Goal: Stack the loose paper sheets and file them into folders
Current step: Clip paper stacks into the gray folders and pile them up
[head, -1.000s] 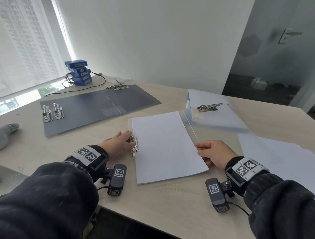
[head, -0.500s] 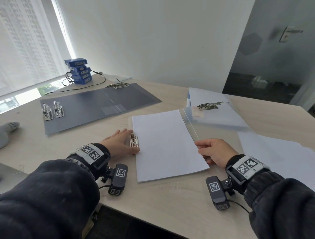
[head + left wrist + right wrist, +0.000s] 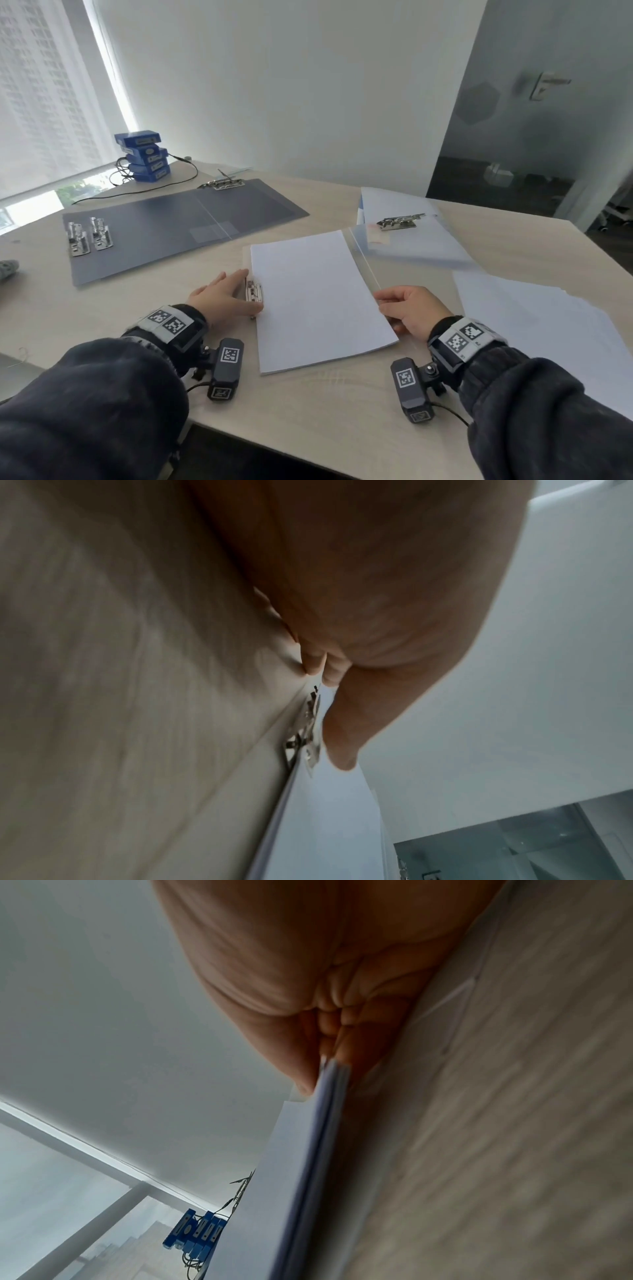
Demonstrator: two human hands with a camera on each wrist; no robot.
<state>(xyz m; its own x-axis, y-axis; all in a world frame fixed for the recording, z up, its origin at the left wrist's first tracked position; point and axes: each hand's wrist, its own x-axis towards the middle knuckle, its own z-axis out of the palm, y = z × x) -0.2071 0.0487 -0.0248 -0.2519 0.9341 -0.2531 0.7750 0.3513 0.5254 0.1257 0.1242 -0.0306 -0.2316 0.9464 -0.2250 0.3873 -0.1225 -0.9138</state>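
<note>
I counted three open folders (image 3: 178, 226) (image 3: 407, 246) (image 3: 404, 291), five metal clips (image 3: 76, 238) (image 3: 100, 233) (image 3: 224, 185) (image 3: 399, 222) (image 3: 254, 291), two paper stacks (image 3: 318, 301) (image 3: 548, 325), four blue boxes (image 3: 145, 156) and two hands (image 3: 222, 298) (image 3: 416, 308) on one table (image 3: 325, 411).

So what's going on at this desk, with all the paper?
A person is filing paper. The right hand pinches the edge of a white paper stack lying in an open clear folder, while the left hand lies flat by that folder's metal clip. More loose sheets wait at right; a dark folder lies open behind.
</note>
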